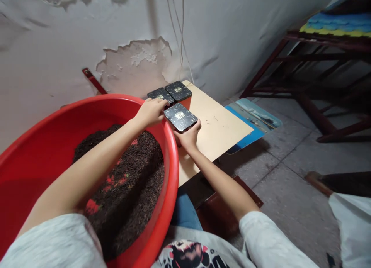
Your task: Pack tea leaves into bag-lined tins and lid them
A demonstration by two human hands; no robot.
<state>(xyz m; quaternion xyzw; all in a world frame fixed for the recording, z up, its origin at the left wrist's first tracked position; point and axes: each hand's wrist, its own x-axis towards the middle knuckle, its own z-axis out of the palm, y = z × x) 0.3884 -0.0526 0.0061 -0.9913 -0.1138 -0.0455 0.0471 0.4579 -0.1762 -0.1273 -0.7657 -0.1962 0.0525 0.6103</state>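
My right hand (pixel 189 136) grips a square tin (pixel 181 117) with a speckled black lid and a small gold label. Its fingers wrap round the near and right sides, just beyond the rim of the basin. My left hand (pixel 152 111) has its fingers bent at the near edge of a second black-lidded tin (pixel 159 94); part of that tin is hidden under them. Right beside it stands a third tin (pixel 179 91), with an orange side showing. Below my left forearm, a big red basin (pixel 171 160) holds dark, loose shreds resembling tea leaves (pixel 142 160), with red patches among them.
The tins are on a pale board (pixel 220 133) over a blue printed panel (pixel 246 138). Peeling wall (pixel 139 59) and hanging cords (pixel 182 32) lie behind. A dark red wooden frame (pixel 307 102) with foam mats (pixel 342 24) stands right. Another person's foot (pixel 319 183) is on the floor.
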